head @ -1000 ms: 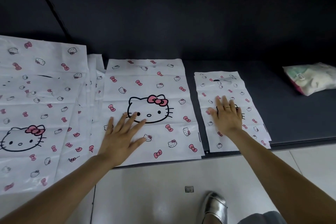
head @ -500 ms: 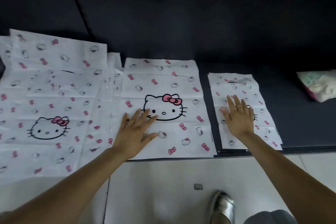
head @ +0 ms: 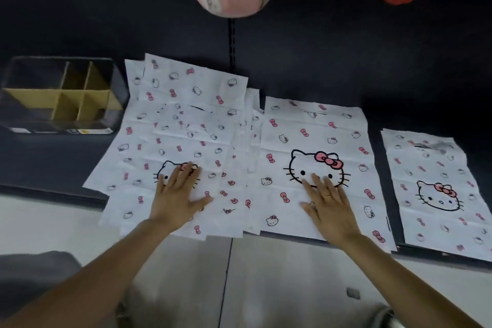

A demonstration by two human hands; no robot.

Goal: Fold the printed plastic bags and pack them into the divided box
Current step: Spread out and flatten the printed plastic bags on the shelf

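My left hand (head: 177,196) lies flat with its fingers straight and slightly spread on the overlapping pile of printed bags (head: 186,125) at the left, and my right hand (head: 328,206) lies the same way, fingers apart, on the middle bag (head: 314,141), neither one gripping anything. A third bag (head: 436,189) lies spread at the far right, and all of them are unfolded on the dark desk (head: 40,162). The divided box (head: 60,94) stands at the far left with the compartments I can see still bare, so I judge every fold and all the packing is left to do
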